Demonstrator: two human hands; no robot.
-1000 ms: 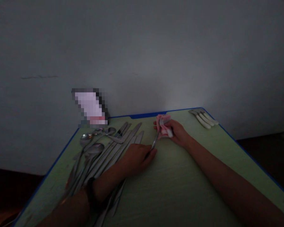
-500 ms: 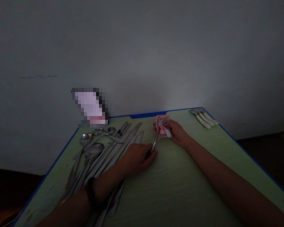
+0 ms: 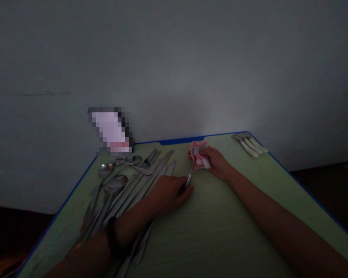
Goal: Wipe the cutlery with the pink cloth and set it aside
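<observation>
My left hand (image 3: pixel 172 193) is closed on the slim metal handle of a piece of cutlery (image 3: pixel 190 175). Its far end runs up into a folded pink and white cloth (image 3: pixel 201 156), which hides most of its head, so I cannot tell for certain which kind it is. Thumb and fingers of my right hand (image 3: pixel 219 163) press the cloth around that end. Beneath and beside my left forearm lie several table knives (image 3: pixel 150 175), side by side with blades pointing away. To their left are several spoons (image 3: pixel 106 169), heaped over one another.
Three forks with white handles (image 3: pixel 249 146) lie together at the far right corner of the green table (image 3: pixel 220 231), which has a blue edge. A blurred-out phone-like device (image 3: pixel 111 129) leans against the grey wall (image 3: pixel 174 69) at the back left.
Hardly anything differs: both hands keep their places and their holds, and the cloth's folds have shifted very slightly around the cutlery.
</observation>
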